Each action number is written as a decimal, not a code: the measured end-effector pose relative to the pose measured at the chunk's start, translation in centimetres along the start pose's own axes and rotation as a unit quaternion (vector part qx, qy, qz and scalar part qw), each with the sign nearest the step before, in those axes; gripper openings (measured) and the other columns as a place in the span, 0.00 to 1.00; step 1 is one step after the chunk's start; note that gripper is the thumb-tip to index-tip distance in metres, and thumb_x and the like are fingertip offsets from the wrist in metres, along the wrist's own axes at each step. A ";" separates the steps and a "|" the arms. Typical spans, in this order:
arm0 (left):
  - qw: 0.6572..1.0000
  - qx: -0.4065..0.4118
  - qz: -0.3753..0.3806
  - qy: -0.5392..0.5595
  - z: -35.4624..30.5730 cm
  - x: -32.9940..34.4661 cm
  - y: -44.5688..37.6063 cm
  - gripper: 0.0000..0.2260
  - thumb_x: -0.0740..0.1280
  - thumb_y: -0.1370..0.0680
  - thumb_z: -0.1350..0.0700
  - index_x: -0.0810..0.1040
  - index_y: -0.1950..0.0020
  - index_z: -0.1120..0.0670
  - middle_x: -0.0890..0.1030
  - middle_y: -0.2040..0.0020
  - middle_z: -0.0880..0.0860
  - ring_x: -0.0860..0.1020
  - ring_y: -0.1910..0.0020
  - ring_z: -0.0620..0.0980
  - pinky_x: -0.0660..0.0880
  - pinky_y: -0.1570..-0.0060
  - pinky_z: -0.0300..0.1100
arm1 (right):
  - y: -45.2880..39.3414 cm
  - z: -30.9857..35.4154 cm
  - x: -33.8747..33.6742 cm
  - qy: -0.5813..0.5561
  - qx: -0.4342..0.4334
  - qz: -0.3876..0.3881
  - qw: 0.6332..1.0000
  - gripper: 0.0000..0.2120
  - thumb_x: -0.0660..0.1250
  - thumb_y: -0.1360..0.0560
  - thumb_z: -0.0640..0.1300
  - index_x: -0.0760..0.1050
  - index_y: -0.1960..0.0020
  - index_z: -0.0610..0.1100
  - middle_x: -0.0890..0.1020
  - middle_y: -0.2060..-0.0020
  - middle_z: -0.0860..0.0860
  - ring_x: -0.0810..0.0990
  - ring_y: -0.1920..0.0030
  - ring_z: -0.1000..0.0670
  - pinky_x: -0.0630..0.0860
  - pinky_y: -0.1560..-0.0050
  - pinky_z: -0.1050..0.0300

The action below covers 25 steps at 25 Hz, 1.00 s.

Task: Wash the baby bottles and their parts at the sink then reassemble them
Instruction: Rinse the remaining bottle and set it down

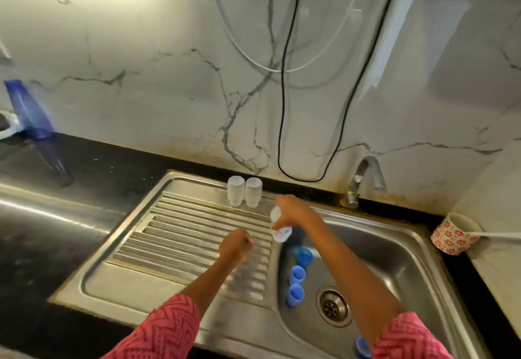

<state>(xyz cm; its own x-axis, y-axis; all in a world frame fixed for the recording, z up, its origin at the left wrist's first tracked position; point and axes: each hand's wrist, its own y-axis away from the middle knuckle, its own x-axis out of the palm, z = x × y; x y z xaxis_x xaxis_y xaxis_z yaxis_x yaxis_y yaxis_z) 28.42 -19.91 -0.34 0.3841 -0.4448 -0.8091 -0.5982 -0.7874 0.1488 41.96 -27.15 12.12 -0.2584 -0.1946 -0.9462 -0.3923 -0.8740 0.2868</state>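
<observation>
Right hand (290,212) gripped a clear baby bottle (279,226), held mouth-down over the seam between the ribbed drainboard (183,234) and the sink basin (394,260). Left hand (235,246) hovered over the drainboard with fingers curled; nothing visible in it. Two clear bottles (244,191) stood inverted, side by side and touching, at the far edge of the drainboard. Blue caps (296,285) lay in a row along the basin's left wall, near the drain (335,306); another blue part (362,347) sat at the basin's near edge. Tap (363,181) appeared off. Judged step: washed bottle being set out to drain, with the caps not yet done. Next move would call for standing the bottle just beside the pair, rim flat across the ribs. Room was ample toward the near side of the drainboard; the far rim and the basin drop-off were the edges to mind.
</observation>
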 end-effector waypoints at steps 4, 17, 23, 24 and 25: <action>0.997 -0.056 -0.051 0.005 6.5 -4.8 -3.0 0.07 0.64 0.23 0.54 0.80 0.50 0.52 0.80 0.47 0.52 0.78 0.48 0.52 0.75 0.47 0.43 | -4.9 7.6 -0.4 -0.016 -0.120 -0.037 0.992 0.32 0.74 0.31 0.47 0.65 0.32 0.41 0.69 0.36 0.42 0.71 0.37 0.43 0.69 0.41 0.54; 0.994 -0.082 -0.065 0.009 13.3 -8.9 -10.8 0.07 0.63 0.24 0.56 0.81 0.53 0.53 0.81 0.50 0.52 0.78 0.50 0.52 0.75 0.52 0.44 | -22.0 14.2 3.6 0.126 -0.084 -0.067 0.986 0.21 0.66 0.24 0.45 0.67 0.34 0.42 0.75 0.41 0.45 0.74 0.38 0.44 0.33 0.33 0.30; 0.997 -0.068 -0.048 -0.004 12.9 -8.3 -11.3 0.07 0.63 0.24 0.56 0.81 0.52 0.52 0.80 0.49 0.51 0.78 0.50 0.52 0.76 0.50 0.44 | -21.9 14.3 3.3 0.150 -0.084 -0.105 0.980 0.32 0.64 0.24 0.48 0.56 0.26 0.41 0.65 0.30 0.42 0.64 0.29 0.44 0.33 0.36 0.26; 0.997 -0.064 -0.051 -0.005 12.6 -8.1 -11.3 0.06 0.64 0.24 0.56 0.80 0.52 0.52 0.80 0.50 0.51 0.78 0.50 0.51 0.76 0.49 0.44 | -21.4 14.3 2.9 0.128 -0.095 -0.130 0.979 0.29 0.64 0.23 0.48 0.58 0.27 0.41 0.65 0.31 0.43 0.64 0.30 0.44 0.33 0.35 0.27; 0.997 -0.059 -0.053 -0.009 12.4 -8.0 -11.2 0.06 0.64 0.24 0.55 0.80 0.52 0.53 0.80 0.50 0.52 0.78 0.50 0.52 0.76 0.49 0.44 | -20.7 14.3 2.7 0.095 -0.109 -0.151 0.978 0.25 0.62 0.23 0.47 0.62 0.29 0.41 0.68 0.32 0.44 0.67 0.31 0.45 0.33 0.33 0.29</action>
<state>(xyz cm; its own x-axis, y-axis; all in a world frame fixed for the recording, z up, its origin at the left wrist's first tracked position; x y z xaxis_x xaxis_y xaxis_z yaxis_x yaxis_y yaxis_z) 23.38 -2.26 -2.60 0.4273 -0.3498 -0.8337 -0.4675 -0.8748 0.1274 36.80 -3.23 5.77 0.0176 0.0267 -0.9995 -0.2216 -0.9747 -0.0299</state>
